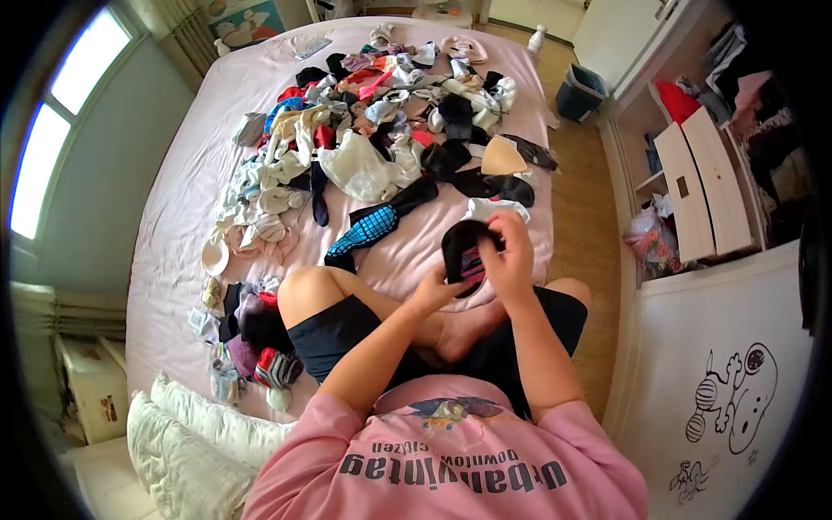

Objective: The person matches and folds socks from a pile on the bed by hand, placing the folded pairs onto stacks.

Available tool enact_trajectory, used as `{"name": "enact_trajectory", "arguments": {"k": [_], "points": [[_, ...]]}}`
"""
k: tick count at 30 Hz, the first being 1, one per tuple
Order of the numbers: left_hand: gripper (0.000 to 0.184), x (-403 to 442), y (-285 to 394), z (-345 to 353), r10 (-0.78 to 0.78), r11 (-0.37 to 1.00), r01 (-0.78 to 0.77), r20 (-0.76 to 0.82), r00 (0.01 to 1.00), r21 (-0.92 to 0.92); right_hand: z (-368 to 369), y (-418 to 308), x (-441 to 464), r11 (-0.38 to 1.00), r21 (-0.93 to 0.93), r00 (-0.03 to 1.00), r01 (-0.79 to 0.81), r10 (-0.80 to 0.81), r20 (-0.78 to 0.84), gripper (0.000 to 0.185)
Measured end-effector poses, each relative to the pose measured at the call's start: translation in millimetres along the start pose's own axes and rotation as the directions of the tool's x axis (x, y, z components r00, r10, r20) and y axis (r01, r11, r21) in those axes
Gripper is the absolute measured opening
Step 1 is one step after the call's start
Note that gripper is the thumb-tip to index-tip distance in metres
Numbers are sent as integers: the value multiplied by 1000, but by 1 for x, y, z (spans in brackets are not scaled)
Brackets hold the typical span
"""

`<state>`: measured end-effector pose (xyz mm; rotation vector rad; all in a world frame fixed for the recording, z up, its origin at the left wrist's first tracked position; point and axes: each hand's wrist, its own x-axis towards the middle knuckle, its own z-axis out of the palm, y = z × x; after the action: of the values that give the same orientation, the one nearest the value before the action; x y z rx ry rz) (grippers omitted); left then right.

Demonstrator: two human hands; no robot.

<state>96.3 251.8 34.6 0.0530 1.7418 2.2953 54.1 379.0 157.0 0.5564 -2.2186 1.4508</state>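
Both of my hands hold a black sock with pink stripes point(462, 246) above my crossed legs. My left hand point(436, 289) grips its lower left side, and my right hand point(511, 247) pinches its upper right part, fingers closed. Just beyond lies a white sock point(496, 209), partly behind my right hand. A black sock with a blue grid pattern point(368, 230) rests on the bed ahead of my left knee. Farther off spreads a big heap of loose socks and small clothes point(381, 113). Beside my left knee sits a smaller pile of rolled socks point(251, 334).
I sit on a bed with a pink sheet point(173, 234). White pillows point(199, 442) lie behind on the left. A beige bra pad point(503, 157) is at the heap's right. Beyond the bed's right edge stand a dark bin point(581, 93) and an open wardrobe with drawers point(693, 186).
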Motion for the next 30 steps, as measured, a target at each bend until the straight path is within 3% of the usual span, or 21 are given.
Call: {"name": "enact_trajectory", "arguments": {"k": [2, 3, 5, 6, 8, 10, 12, 14, 19, 22, 25, 28, 29, 30], "points": [[37, 13, -28, -30, -91, 995, 91, -11, 996, 31, -16, 7, 12, 999, -48, 997, -10, 6, -83, 12], [33, 5, 4, -31, -131, 988, 132, 17, 991, -77, -23, 13, 15, 994, -33, 983, -107, 100, -154, 10], [31, 2, 25, -50, -240, 962, 229, -58, 969, -150, -40, 36, 12, 961, -62, 956, -269, 259, -140, 11], [28, 3, 31, -63, -272, 959, 265, -71, 960, -100, -41, 62, 2, 944, -89, 943, -317, 303, -138, 11], [19, 8, 28, -82, -265, 964, 260, -253, 930, -55, -26, 120, -27, 838, 175, 834, -517, 539, -117, 13], [19, 14, 16, -95, -270, 955, 296, -405, 874, 1, -13, 126, -47, 611, 368, 653, -701, 757, -12, 15], [22, 21, -18, -109, -246, 923, 354, -473, 846, 152, 5, 179, -86, 552, 308, 605, -775, 789, 109, 20], [33, 21, -40, -111, -218, 903, 382, -558, 801, 196, 16, 206, -109, 604, 236, 635, -761, 768, 80, 26], [39, 18, -54, -116, -294, 850, 450, -463, 836, 274, 26, 217, -111, 745, 67, 748, -664, 660, 70, 34], [42, 22, -59, -122, -198, 802, 437, -509, 838, 408, 23, 210, -99, 702, -156, 691, -695, 712, 125, 31], [36, 30, -55, -125, -289, 632, 625, -608, 739, 459, 28, 230, -109, 750, -296, 794, -592, 605, -55, 28], [30, 22, -44, -110, 127, 535, 446, -590, 797, 717, 27, 217, -106, 727, -337, 782, -599, 621, -51, 31], [30, 22, -30, -112, 41, 570, 442, -561, 827, 692, 25, 214, -105, 747, -296, 789, -595, 613, -41, 31], [33, 18, -5, -111, 188, 422, 421, -532, 825, 803, 23, 212, -105, 764, -255, 796, -593, 605, -38, 31]]}}
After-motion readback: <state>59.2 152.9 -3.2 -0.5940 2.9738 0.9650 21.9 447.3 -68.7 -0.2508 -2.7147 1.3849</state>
